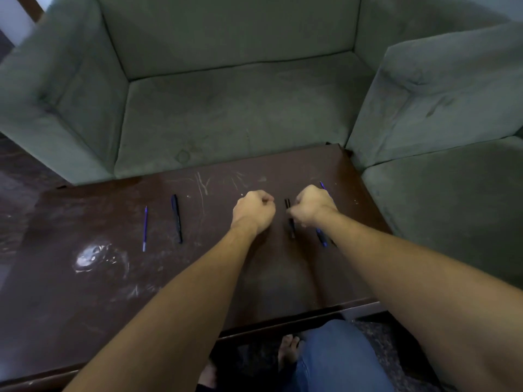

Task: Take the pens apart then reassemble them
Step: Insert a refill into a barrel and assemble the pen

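On the scratched dark brown tabletop [99, 216], a slim blue pen stick [145, 227] and a black capped pen [176, 219] are laid at 9 o'clock of the hands. The left hand [253, 212] is fisted, contents untellable. The right hand [312, 206] is curled at a second black pen [291, 230], grip unclear; a blue pen [322, 238] is seen beneath its wrist. Print is unreadable. Grey-green fabric sofas [240, 108] are butted against the 12 and 3 o'clock edges.

Domestic living room. A grey-green upholstered sofa [226, 108] stands directly beyond the fingers [264, 198], and a second matching seat [438, 94] adjoins it to their right, forming a corner. A low, scratched dark-brown bench [85, 292] lies beneath the fingers. A bare foot [288, 349] rests on the floor [368, 328] nearer than them.
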